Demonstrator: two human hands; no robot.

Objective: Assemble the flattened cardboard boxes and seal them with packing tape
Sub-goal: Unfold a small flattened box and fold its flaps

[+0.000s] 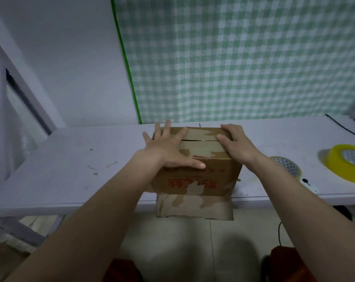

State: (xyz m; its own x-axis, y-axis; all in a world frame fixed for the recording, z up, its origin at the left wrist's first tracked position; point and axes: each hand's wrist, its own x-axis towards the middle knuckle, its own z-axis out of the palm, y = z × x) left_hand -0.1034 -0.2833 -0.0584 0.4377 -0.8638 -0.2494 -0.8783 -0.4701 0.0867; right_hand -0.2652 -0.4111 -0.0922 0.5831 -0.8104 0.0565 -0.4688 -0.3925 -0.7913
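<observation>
A brown cardboard box (199, 176) with red print stands upright on the white table (71, 169), its top flaps folded shut with a seam between them. My left hand (168, 147) lies flat with spread fingers on the left part of the top. My right hand (236, 144) presses on the right part of the top, fingers bent over the far right edge. A loose flap (194, 207) hangs down past the table's front edge. Two tape rolls lie on the table to the right: a clear one (287, 166) and a yellow one (347, 162).
A green checked cloth (243, 58) hangs behind the table. A black cable (343, 127) runs at the far right edge. A white frame (20, 82) stands at the left. Floor tiles and dark reddish objects (282, 263) lie below.
</observation>
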